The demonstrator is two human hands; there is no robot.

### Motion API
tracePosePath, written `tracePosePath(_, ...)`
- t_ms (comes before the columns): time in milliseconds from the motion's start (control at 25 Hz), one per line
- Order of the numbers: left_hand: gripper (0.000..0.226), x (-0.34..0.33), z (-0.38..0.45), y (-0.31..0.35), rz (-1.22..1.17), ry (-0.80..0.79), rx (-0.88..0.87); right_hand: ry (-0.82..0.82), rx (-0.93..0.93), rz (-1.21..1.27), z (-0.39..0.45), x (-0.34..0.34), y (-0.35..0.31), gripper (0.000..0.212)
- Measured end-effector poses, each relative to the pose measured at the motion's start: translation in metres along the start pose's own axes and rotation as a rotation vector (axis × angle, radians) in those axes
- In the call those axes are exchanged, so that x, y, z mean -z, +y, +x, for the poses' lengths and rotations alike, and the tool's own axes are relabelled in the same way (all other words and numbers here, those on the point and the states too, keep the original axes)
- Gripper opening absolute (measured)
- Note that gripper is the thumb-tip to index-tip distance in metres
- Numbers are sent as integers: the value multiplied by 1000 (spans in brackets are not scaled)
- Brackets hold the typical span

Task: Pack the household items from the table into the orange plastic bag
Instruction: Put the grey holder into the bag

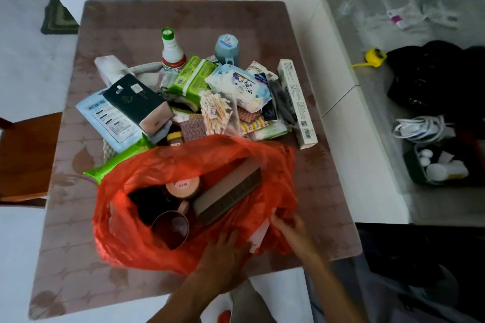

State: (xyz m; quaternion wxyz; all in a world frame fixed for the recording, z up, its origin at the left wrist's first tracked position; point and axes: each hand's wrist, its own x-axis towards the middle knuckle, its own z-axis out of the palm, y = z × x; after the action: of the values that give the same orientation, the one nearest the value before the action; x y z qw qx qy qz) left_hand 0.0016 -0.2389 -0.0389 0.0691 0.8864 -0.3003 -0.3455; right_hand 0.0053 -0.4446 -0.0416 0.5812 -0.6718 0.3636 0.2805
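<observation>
The orange plastic bag (147, 241) lies open on the near half of the table (110, 23). Inside it I see a brown box (228, 194), a pink jar (182, 186), a dark red cup (170, 228) and something black (147, 204). My left hand (223, 257) rests on the bag's near rim, fingers spread on the plastic. My right hand (291, 228) grips the bag's right edge, beside a white item (259, 236) at the rim. Behind the bag lies a pile: a white bottle (172, 51), a green pack (193, 77), cotton swabs (214, 110), wipes (241, 84), a long white box (296, 102).
A wooden chair (26, 157) stands at the table's left. On the right runs a white counter edge (349, 126) with a grey floor beyond, holding a black bag (435, 81), a yellow tape measure (375, 57) and a tray of small items (443, 168).
</observation>
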Motion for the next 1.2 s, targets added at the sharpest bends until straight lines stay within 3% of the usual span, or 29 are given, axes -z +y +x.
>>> tracePosePath(120,85,-10,5,-7,-49,44,124,42,31,-52,-11,15,-6,16)
tracePosePath(280,76,-3,4,-18,-173,197,192,82,90,375,-41,66,-35,24)
tracePosePath(480,51,21,4,-5,-462,354,-9,164,60,438,-57,83,-57,42)
tracePosePath(560,60,30,3,4,-664,339,21,90,6,518,-63,85,-57,42)
tracePosePath(640,62,36,6,15,-674,368,2,53,-51,566,-63,86,-51,41)
tracePosePath(720,41,43,11,26,-547,359,-66,183,-73,484,-55,86,-48,37)
tracePosePath(800,25,52,10,33,-432,315,-125,493,13,289,-49,91,-41,29)
tracePosePath(880,21,55,6,31,-381,362,-176,862,218,52,-58,89,-49,20)
tracePosePath(920,26,61,2,29,-370,387,-200,917,376,-36,-66,79,-58,20)
tracePosePath(1040,50,75,-9,18,-428,447,-222,782,738,-409,-76,26,-79,14)
tracePosePath(1200,33,92,-15,-21,-420,556,-163,619,781,-400,-45,-13,-121,23)
